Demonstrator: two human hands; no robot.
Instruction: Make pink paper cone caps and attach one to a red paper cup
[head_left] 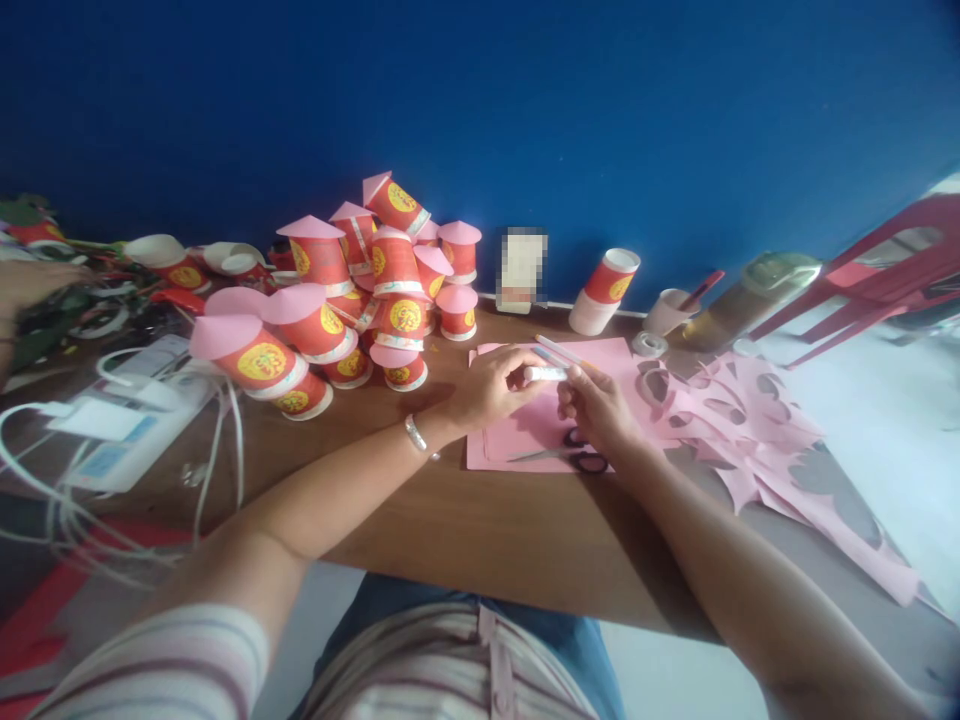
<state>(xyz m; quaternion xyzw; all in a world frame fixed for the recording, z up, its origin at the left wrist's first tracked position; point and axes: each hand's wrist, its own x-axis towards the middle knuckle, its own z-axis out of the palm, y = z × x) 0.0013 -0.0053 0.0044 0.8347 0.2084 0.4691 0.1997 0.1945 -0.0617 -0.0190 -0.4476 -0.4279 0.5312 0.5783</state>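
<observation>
Both hands meet over a stack of pink paper (484,450) on the wooden table. My left hand (491,390) has its fingers closed round a small white tube (545,374). The tip of the tube is pinched by my right hand (600,405) from the other side. Black-handled scissors (590,461) lie on the pink paper below my right hand. Pens (555,350) lie on the sheets just beyond the hands. Red paper cups with pink cone tops (315,255) are piled to the left of the paper.
A power strip (127,430) with white cables sits at the left. Cut pink scraps (757,420) cover the right side. Stacked cups (606,290), a tape roll (649,344), a small cup (667,312) and a bottle (750,290) stand near the blue wall. Another person's arm (30,285) shows far left.
</observation>
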